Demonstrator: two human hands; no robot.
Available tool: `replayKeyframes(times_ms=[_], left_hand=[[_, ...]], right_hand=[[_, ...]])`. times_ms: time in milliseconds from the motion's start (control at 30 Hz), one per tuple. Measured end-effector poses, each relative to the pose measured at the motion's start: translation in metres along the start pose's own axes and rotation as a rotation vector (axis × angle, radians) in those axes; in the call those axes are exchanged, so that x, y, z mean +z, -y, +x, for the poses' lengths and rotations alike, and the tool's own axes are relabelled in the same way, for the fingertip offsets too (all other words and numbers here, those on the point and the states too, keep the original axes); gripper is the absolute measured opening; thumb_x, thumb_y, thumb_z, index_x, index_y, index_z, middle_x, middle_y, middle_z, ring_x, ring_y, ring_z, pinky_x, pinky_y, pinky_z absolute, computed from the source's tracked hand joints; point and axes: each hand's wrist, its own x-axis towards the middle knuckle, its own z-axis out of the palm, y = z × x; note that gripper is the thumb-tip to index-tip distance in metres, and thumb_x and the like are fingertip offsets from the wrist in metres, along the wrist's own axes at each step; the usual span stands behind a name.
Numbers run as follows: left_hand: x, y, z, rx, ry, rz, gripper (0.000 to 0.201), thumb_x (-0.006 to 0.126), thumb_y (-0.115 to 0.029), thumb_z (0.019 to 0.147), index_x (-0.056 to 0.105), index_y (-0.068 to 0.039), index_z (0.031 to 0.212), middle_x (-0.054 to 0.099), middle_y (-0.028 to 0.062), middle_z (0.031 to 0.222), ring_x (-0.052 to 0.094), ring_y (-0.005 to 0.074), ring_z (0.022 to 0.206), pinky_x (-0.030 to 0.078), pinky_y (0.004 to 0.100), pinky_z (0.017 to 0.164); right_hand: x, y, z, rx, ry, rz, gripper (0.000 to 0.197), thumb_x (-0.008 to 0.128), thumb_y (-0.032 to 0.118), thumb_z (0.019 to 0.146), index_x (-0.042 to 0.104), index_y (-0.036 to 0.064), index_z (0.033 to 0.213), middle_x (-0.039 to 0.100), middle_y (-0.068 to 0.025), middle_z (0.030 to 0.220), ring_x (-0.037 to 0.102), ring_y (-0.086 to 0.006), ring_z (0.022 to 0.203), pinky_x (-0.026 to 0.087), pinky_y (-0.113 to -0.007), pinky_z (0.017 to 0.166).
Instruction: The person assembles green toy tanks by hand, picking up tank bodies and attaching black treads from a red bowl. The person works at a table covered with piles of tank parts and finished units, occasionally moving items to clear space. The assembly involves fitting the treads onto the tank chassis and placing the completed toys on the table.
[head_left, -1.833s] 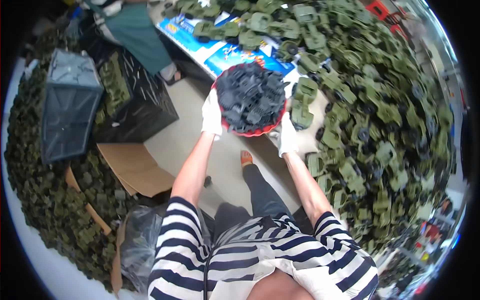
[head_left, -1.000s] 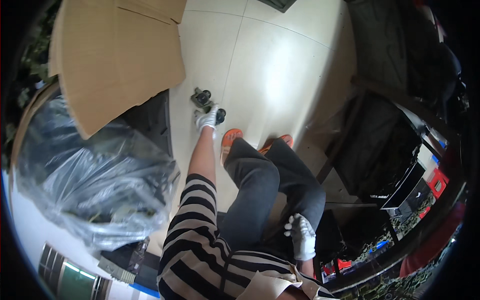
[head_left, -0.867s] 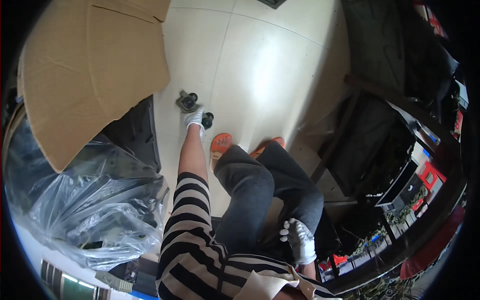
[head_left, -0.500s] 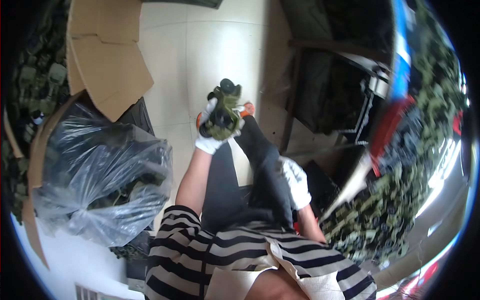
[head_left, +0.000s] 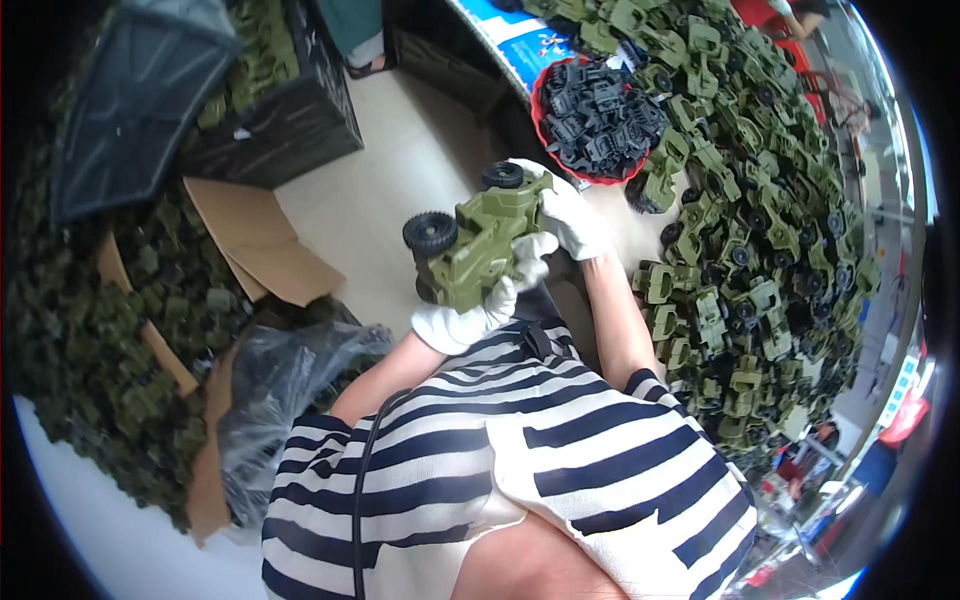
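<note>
In front of my chest is a green toy military truck [head_left: 485, 245], tilted, with chunky black wheels on the side away from me. My left hand [head_left: 465, 322], in a white glove, is closed round its lower end, with fingers along its right side. Also gloved in white, my right hand [head_left: 575, 222] is closed on the truck's upper right end; its fingertips are partly hidden behind the toy. Beyond that hand, a red-rimmed basket [head_left: 541, 128] holds many dark grey plastic parts [head_left: 600, 112].
Green toy trucks [head_left: 760, 270] lie heaped on the table to the right. At left are an open cardboard box [head_left: 265, 235], a clear plastic bag [head_left: 290, 385] and more heaped green toys [head_left: 150, 390]. A dark crate [head_left: 270, 145] stands behind; another person's foot [head_left: 370, 66] shows at the top.
My right hand has come up from beside my leg onto the truck. The truck is now nearer and turned, and my view has swung toward the table and basket.
</note>
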Motion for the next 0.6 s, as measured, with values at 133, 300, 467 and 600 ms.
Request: replayKeyframes(times_ms=[133, 300, 467, 600], left_hand=[[0.006, -0.086, 0.017, -0.274, -0.167, 0.842, 0.067, 0.036, -0.05, 0.099, 0.05, 0.011, 0.124, 0.063, 0.0246, 0.112, 0.055, 0.0534, 0.107, 0.057, 0.0477, 0.071], [0.047, -0.069, 0.068, 0.325, -0.557, 1.604, 0.061, 0.068, -0.012, 0.087, 0.039, 0.0, 0.139, 0.053, 0.0187, 0.128, 0.054, 0.0284, 0.118, 0.048, 0.0427, 0.095], [0.072, -0.046, 0.121, 0.605, -0.228, 1.403, 0.06, 0.068, -0.025, 0.091, 0.042, -0.01, 0.143, 0.048, 0.0076, 0.138, 0.043, 0.0248, 0.131, 0.032, 0.0437, 0.113], [0.083, -0.088, 0.169, 0.833, -0.343, 1.619, 0.044, 0.066, -0.024, 0.093, 0.052, -0.009, 0.132, 0.063, 0.0051, 0.117, 0.059, 0.0207, 0.112, 0.047, 0.0398, 0.102]], right_hand=[[-0.004, 0.008, -0.01, -0.075, -0.235, 0.151, 0.046, 0.068, 0.025, 0.091, 0.057, -0.0026, 0.126, 0.063, -0.0125, 0.121, 0.062, -0.0188, 0.109, 0.049, -0.034, 0.096], [-0.002, 0.021, -0.008, -0.229, -0.479, 0.36, 0.034, 0.064, 0.019, 0.094, 0.054, 0.006, 0.124, 0.063, -0.0042, 0.108, 0.061, -0.0121, 0.093, 0.052, -0.03, 0.077], [0.007, 0.025, -0.002, -0.359, -0.856, -0.252, 0.06, 0.081, 0.01, 0.079, 0.043, 0.0051, 0.124, 0.061, -0.0068, 0.098, 0.06, -0.0093, 0.073, 0.051, -0.026, 0.061], [0.009, 0.055, 0.005, -0.238, -0.771, -0.407, 0.073, 0.087, 0.015, 0.073, 0.04, 0.0068, 0.129, 0.061, -0.0084, 0.096, 0.061, -0.0094, 0.064, 0.052, -0.026, 0.054]])
